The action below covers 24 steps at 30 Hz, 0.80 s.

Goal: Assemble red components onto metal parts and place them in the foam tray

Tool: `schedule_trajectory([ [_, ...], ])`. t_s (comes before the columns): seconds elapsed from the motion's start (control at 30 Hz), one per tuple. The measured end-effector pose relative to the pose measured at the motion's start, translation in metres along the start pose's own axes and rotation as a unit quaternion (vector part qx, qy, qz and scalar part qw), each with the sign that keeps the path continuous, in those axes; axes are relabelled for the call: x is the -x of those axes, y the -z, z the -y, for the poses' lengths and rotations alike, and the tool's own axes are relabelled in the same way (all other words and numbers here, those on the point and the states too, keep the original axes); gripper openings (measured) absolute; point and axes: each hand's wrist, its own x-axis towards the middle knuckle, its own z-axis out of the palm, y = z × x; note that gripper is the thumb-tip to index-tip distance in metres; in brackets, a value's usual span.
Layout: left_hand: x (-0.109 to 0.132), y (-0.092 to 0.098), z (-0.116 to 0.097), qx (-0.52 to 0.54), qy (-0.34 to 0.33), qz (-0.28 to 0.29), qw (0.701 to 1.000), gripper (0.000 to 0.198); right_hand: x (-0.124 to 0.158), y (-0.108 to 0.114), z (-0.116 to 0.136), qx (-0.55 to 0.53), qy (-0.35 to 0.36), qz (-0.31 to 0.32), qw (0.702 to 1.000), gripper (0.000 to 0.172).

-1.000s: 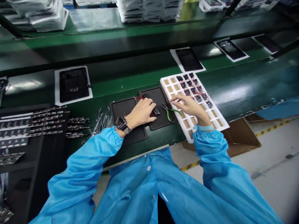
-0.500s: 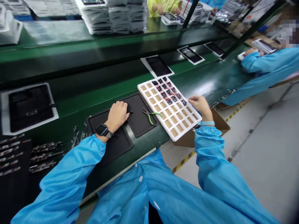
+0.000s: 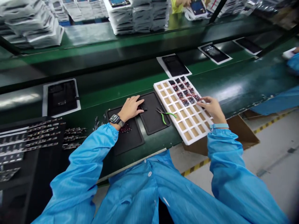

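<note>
Tangle risk, I reckon: those wired parts (image 3: 179,95) sit bunched in far cells of the white tray (image 3: 182,132), so my right hand (image 3: 213,109) snagging one could drag neighbours. It's reaching across the tray's right edge, fingers bent; can't tell if they're pinching anything. Left hand (image 3: 130,109): palm-down, fingers spread.

This looks like a factory, on an electronics assembly line. Along the long green table (image 3: 245,84) lie 4 dark flat panels (image 3: 176,66) on white sheets (image 3: 163,66). A white tray (image 3: 181,133) holds small parts (image 3: 185,102) with red wires, flat packages (image 3: 142,18) stand in stacks, and yellow-black tape (image 3: 196,167) marks the floor (image 3: 277,158).
</note>
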Motion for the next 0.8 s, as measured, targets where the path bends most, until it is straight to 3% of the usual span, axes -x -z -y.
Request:
schedule_trajectory([
  [0.23,-0.017,0.012,0.016,0.032,-0.037,0.075,0.996,0.056,0.001,-0.001,0.011,-0.059,-0.094,-0.014,0.994,0.036],
  [0.47,-0.035,0.018,0.015,0.020,-0.055,0.095,0.994,0.043,0.012,0.014,0.020,-0.142,-0.069,-0.058,0.986,0.007],
  [0.67,-0.037,0.019,0.017,0.029,-0.059,0.088,0.994,0.037,0.027,0.026,0.029,-0.195,-0.073,-0.096,0.973,0.017],
  [0.8,-0.034,0.021,0.015,0.033,-0.050,0.094,0.994,0.053,0.038,0.041,0.047,-0.211,-0.047,-0.126,0.968,0.021],
])
